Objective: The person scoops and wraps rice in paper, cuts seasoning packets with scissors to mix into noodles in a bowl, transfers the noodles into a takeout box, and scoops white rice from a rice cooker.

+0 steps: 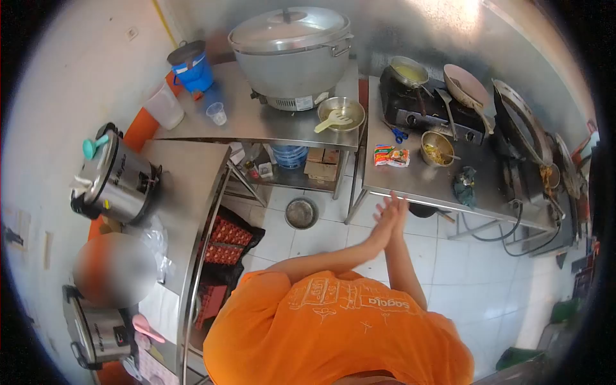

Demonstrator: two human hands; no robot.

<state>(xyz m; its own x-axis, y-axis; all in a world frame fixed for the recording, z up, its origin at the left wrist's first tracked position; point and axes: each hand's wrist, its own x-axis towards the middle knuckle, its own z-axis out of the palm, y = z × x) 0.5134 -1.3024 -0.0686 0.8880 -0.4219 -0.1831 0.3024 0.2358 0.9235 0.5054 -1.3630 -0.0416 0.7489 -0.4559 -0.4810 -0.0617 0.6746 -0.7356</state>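
My left hand point(383, 222) and my right hand point(400, 214) meet palm to palm in front of my orange shirt, just short of the right-hand steel table. Their fingers are stretched out, and I see nothing held in them; the space between the palms is hidden. Beyond the fingertips lie red-and-white food packets point(391, 156). Beside those is a metal bowl point(437, 149) of yellowish food with a spoon in it. A dark green cloth point(464, 187) rests at the table's front edge.
A two-burner stove point(423, 115) carries a pot point(409, 72) and a pan point(465, 86). Blue scissors point(399, 135) lie before it. A large rice cooker point(292, 61) stands on the back table beside a bowl point(353, 110) with a slotted spatula. A metal basin point(301, 213) sits on the floor.
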